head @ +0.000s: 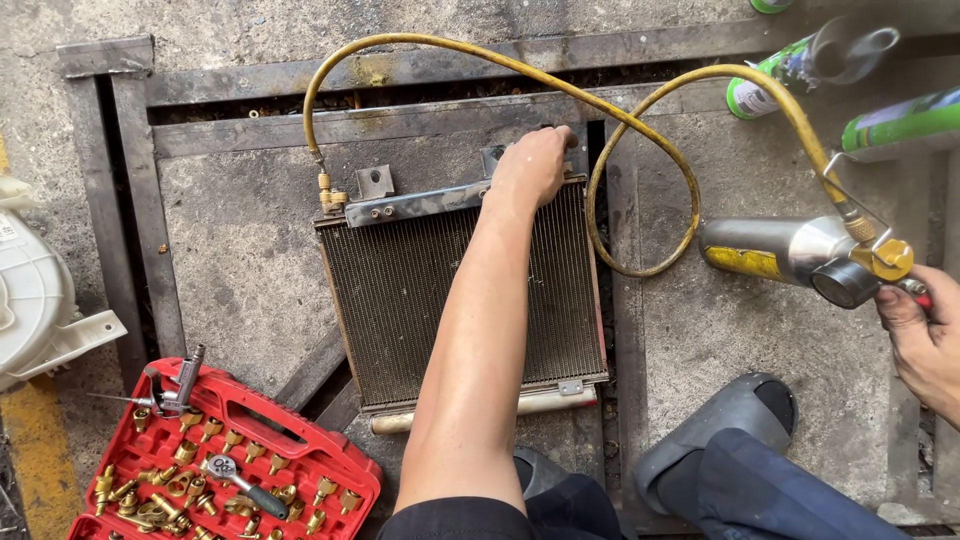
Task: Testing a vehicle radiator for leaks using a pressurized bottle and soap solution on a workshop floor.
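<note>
A dark finned condenser (400,300) lies flat on the concrete floor. My left hand (533,165) reaches across it, fingers curled over its top metal bar near the right corner. A yellow hose (640,110) runs from a brass fitting (328,195) at the condenser's top left and loops over to a brass valve (885,258) on a silver and yellow can (775,250) lying on its side. At the right edge of the view, my right hand (925,340) grips the valve's small red-tipped handle beside the can's end.
An open red case (300,440) of brass fittings, with a ratchet in it, sits at bottom left. A white plastic housing (35,300) lies at far left. Green spray cans (900,120) lie top right. My grey sandals (725,420) are at the bottom. A steel frame (250,85) surrounds the slabs.
</note>
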